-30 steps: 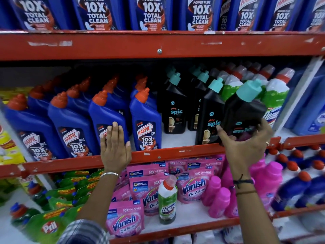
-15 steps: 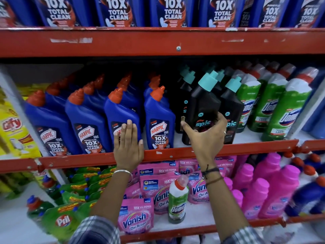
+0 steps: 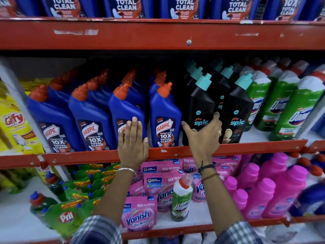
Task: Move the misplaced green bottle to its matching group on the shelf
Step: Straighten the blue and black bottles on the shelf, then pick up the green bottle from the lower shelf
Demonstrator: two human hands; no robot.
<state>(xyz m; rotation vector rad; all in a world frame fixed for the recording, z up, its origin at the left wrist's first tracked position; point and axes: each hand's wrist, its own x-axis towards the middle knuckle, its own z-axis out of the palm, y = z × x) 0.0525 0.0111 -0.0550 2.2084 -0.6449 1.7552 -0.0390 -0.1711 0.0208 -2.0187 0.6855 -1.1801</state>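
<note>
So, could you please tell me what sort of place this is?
Most likely a shop's cleaning-products aisle: red metal shelves carry rows of identical Harpic bottles, Spic bottles and Vanish pouches.

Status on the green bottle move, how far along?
Done: nothing on the target itself; the black Spic bottles stand grouped on the middle shelf. In hand: neither hand has a grip on anything; the right hand is open against the front Spic bottle, the left hand rests flat on the shelf rail. Left: the stray green Domex bottle stands among the Vanish pouches below; it must go up to the Domex row.
</note>
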